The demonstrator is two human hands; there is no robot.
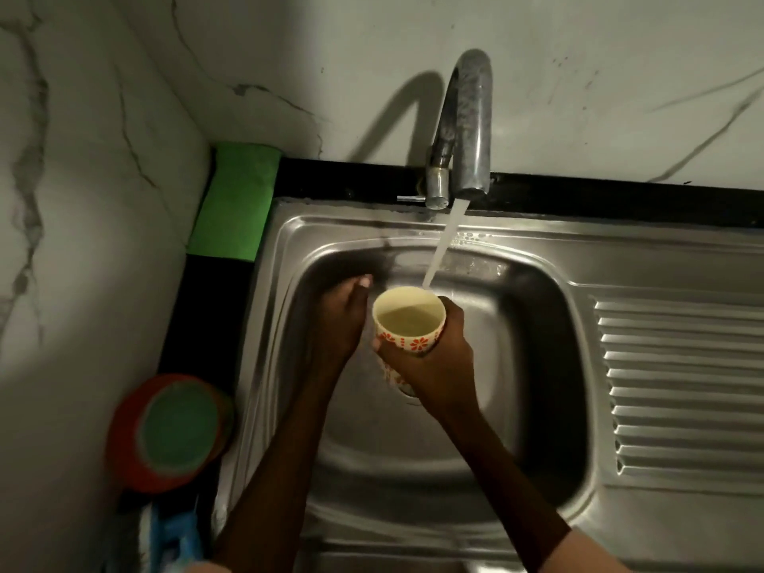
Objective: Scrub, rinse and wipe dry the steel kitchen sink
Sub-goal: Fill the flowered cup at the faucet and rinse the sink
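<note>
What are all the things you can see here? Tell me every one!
sink: one, shiny steel, fills the middle, with a ribbed draining board on its right
tap: one, grey metal, at the back edge of the sink, curved over the basin
water stream: one, whitish, falling from the tap into the cup
cup: one, cream with orange flowers, over the basin, partly full
green cloth: one, green, on the black counter in the back left corner
round tub: one, red with a green top, on the left counter
blue thing: one, blue, bottom left, too blurred to name
left hand: one, fingers straight, beside the cup
right hand: one, gripping the cup
</note>
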